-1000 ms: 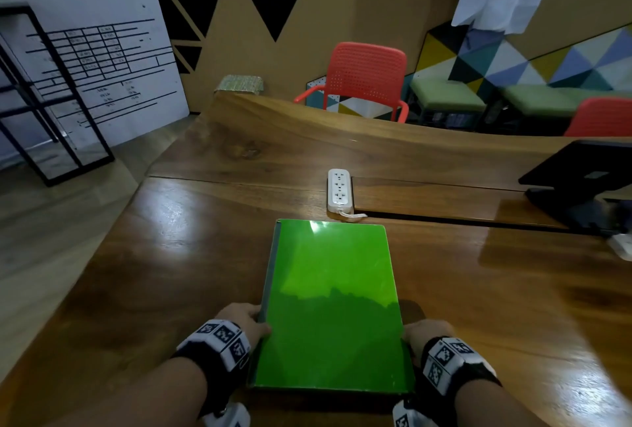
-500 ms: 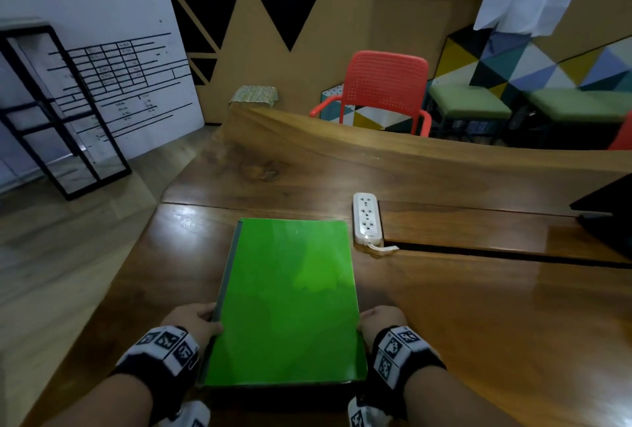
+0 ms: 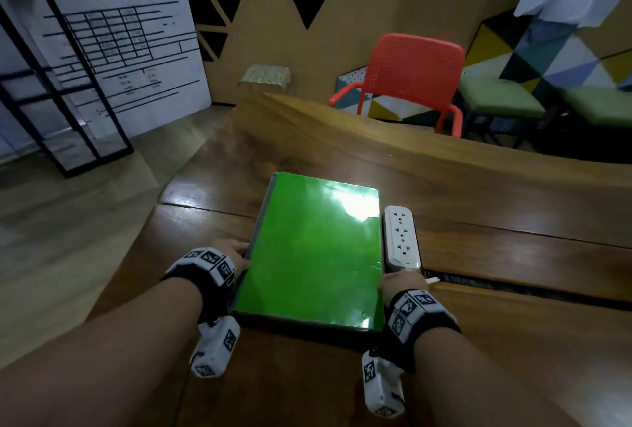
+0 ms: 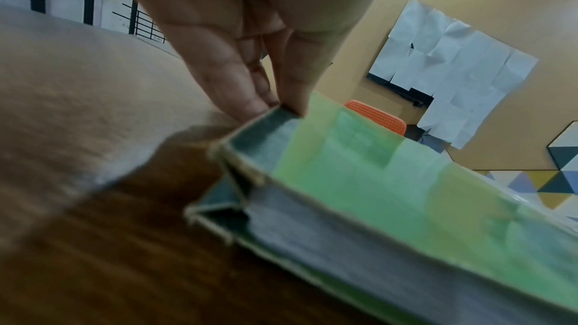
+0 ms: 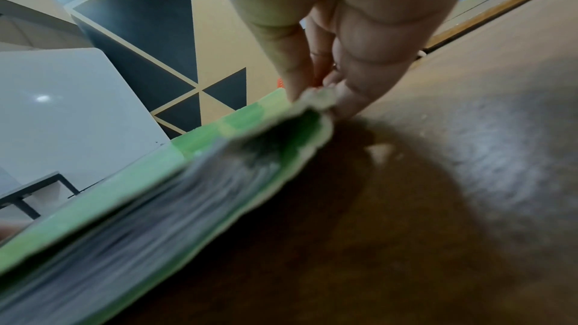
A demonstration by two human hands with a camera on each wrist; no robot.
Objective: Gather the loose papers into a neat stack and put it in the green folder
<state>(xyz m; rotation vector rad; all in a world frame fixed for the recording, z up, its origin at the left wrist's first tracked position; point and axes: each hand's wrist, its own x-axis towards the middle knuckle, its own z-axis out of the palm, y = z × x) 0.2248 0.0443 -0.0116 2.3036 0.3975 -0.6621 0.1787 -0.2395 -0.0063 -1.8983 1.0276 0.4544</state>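
Observation:
The green folder [image 3: 314, 252] lies closed on the wooden table [image 3: 513, 341], its glossy cover catching a glare. My left hand [image 3: 236, 252] holds its left spine edge, and in the left wrist view the thumb and fingers [image 4: 250, 103] pinch that edge of the folder [image 4: 359, 157]. My right hand [image 3: 398, 281] holds the right edge near the front corner. The right wrist view shows its fingers [image 5: 297, 83] pinching the cover [image 5: 203, 140]. A grey stack of papers [image 4: 344, 226] shows between the covers, and the same papers [image 5: 140, 219] appear blurred from the right.
A white power strip [image 3: 400, 238] lies right against the folder's right edge, just beyond my right hand. A dark slot [image 3: 513, 284] runs across the table to the right. A red chair [image 3: 410, 78] stands behind the table and a black frame shelf [image 3: 51, 84] at the left.
Both hands have slid the folder away from me and leftward. It was in front of the power strip; now it lies alongside the strip's left side. The grips look unchanged.

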